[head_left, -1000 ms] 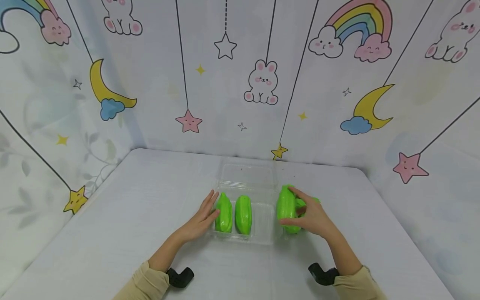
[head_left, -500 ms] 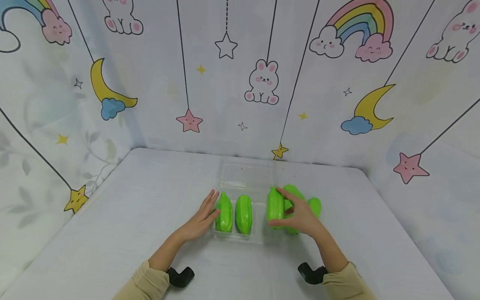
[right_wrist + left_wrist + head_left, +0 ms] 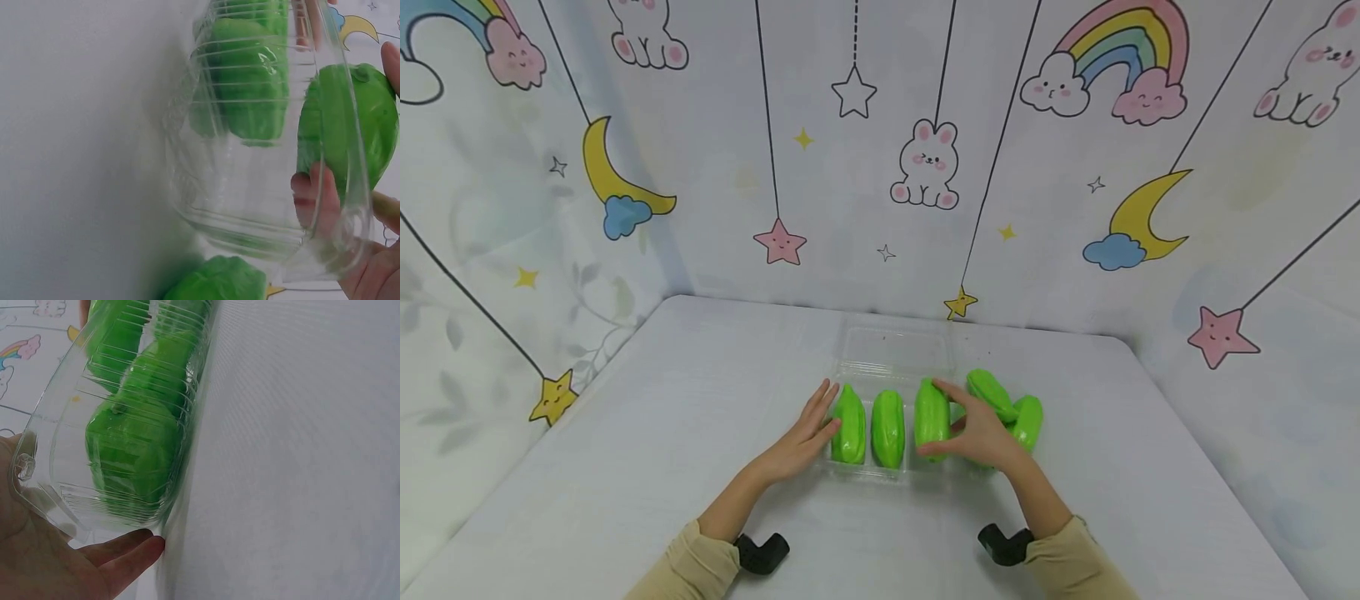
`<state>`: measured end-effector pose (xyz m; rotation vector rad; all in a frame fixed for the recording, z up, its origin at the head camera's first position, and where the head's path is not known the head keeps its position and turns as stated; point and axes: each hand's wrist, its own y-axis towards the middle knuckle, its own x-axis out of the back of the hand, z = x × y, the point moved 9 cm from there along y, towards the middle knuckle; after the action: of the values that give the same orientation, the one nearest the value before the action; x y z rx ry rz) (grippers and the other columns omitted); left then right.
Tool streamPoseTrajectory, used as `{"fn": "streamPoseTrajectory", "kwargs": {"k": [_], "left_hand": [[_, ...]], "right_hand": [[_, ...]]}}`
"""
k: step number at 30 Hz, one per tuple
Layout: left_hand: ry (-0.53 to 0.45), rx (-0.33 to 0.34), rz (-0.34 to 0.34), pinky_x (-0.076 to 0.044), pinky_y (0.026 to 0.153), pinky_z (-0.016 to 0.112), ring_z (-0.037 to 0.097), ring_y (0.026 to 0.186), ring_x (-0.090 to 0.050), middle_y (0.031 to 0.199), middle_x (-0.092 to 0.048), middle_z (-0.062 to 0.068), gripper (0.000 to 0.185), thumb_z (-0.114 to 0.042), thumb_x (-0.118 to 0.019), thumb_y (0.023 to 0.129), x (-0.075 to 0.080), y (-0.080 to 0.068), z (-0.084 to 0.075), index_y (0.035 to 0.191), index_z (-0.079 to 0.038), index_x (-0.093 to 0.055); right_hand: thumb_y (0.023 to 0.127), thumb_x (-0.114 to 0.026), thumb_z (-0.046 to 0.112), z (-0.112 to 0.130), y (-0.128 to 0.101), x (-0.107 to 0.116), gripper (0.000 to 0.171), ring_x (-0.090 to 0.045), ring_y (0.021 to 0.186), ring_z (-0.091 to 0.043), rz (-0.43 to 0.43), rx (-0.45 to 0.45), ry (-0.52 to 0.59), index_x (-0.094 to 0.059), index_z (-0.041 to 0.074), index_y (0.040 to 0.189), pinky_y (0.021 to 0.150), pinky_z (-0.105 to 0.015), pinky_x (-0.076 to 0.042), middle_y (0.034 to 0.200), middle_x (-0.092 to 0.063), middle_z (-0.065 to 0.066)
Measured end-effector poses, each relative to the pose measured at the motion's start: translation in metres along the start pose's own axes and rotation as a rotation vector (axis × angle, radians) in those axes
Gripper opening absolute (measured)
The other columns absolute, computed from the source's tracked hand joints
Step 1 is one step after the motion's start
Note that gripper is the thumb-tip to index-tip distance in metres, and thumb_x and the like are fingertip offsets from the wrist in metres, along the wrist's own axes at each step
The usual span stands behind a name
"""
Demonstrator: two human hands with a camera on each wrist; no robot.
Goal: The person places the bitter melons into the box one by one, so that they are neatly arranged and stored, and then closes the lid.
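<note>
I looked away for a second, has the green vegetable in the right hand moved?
Yes. The green vegetable in the right hand has moved left, from outside the clear tray to inside it.

A clear tray (image 3: 891, 346) sat mid-table (image 3: 662, 417), its lid lying open behind it. Two gourds (image 3: 868, 425) lay side by side in its left part; a third gourd (image 3: 931, 419), held by the right hand (image 3: 981, 433), apparently sat just inside its right part. The left hand (image 3: 801, 442) rested against the tray's left wall. Two loose gourds (image 3: 1011, 408) lay right of the tray.
</note>
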<state>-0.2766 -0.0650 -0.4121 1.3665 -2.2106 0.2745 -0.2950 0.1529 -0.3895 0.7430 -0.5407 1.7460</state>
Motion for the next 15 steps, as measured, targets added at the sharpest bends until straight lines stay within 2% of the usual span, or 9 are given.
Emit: {"fn": "streamPoseTrajectory", "kwargs": {"k": [4,6,15], "left_hand": [[0.024,-0.01,-0.02,-0.01,0.103,0.06,0.034,0.137,0.006,0.151,0.009,0.015,0.057,-0.022,-0.032,0.101,-0.004,0.006,0.019,0.148,-0.008,-0.002],[0.028,-0.015,-0.025,-0.011,0.103,0.06,0.033,0.137,0.005,0.152,0.009,0.014,0.057,-0.025,-0.032,0.101,-0.004,0.008,0.024,0.148,-0.009,-0.003],[0.008,-0.028,-0.033,-0.01,0.103,0.06,0.033,0.137,0.005,0.152,0.008,0.013,0.058,-0.029,-0.032,0.101,-0.004,0.008,0.024,0.148,-0.01,-0.004]], "right_hand": [[0.056,-0.085,0.044,0.0,0.002,-0.006,0.102,-0.058,0.081,-0.015,0.012,0.0,-0.017,-0.035,0.019,0.142,0.068,-0.029,-0.048,0.135,-0.044,-0.01],[0.056,-0.085,0.043,0.001,0.003,-0.008,0.102,-0.058,0.078,-0.013,0.019,0.006,-0.025,-0.036,0.017,0.141,0.068,-0.029,-0.048,0.133,-0.045,-0.01],[0.056,-0.086,0.043,0.008,0.004,-0.017,0.103,-0.058,0.072,-0.011,0.041,0.033,-0.059,-0.037,0.012,0.14,0.066,-0.028,-0.049,0.13,-0.048,-0.015]]}}
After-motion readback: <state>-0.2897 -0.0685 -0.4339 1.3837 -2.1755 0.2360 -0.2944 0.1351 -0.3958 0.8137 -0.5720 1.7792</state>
